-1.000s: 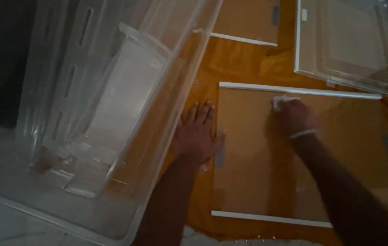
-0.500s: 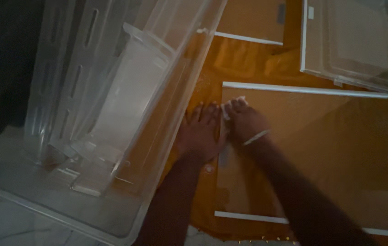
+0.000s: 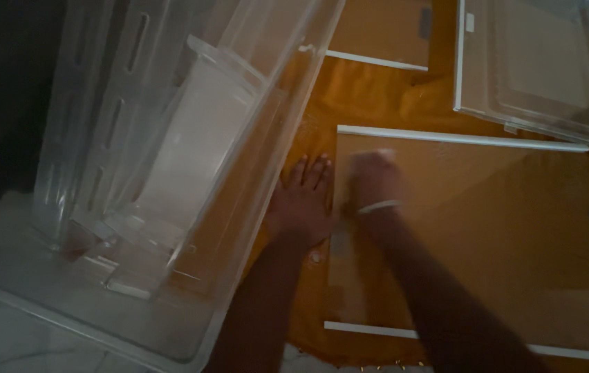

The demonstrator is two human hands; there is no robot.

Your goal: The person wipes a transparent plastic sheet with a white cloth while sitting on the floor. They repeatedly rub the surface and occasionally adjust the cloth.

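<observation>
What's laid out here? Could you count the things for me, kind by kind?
Flat clear glass shelves with white edge strips: 3, one under the hands, one at top centre, one at top right
Large clear plastic bins: 1
Orange cloths underneath: 1
Hands: 2, left hand, right hand
Total: 7

Left hand (image 3: 303,202) lies flat beside the glass shelf (image 3: 488,228); blurred right hand (image 3: 372,181) presses on it.

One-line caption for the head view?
Left hand steadies a glass shelf on orange cloth; right hand rubs it.
</observation>
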